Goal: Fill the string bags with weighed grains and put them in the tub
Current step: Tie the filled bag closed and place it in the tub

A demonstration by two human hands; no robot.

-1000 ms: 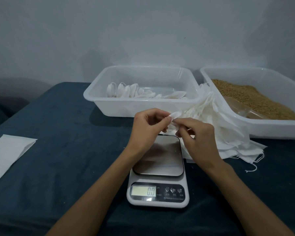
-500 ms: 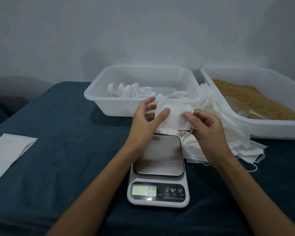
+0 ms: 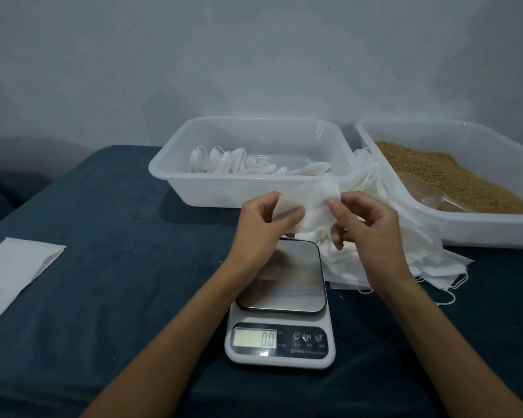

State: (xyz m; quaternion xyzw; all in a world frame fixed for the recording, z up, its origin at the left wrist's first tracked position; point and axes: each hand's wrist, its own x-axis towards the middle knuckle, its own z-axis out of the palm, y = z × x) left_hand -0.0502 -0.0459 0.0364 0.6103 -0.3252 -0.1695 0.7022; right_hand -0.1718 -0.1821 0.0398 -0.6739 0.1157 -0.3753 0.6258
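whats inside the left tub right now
The left tub holds a row of white bags along its near side; the floor behind them looks bare. Whether the bags hold grain cannot be seen, and the near wall hides their lower parts.

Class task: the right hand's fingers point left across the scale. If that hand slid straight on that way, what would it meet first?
Most likely the white string bag that the right hand already pinches, then the left hand gripping its other side. Depth is hard to judge from one view.
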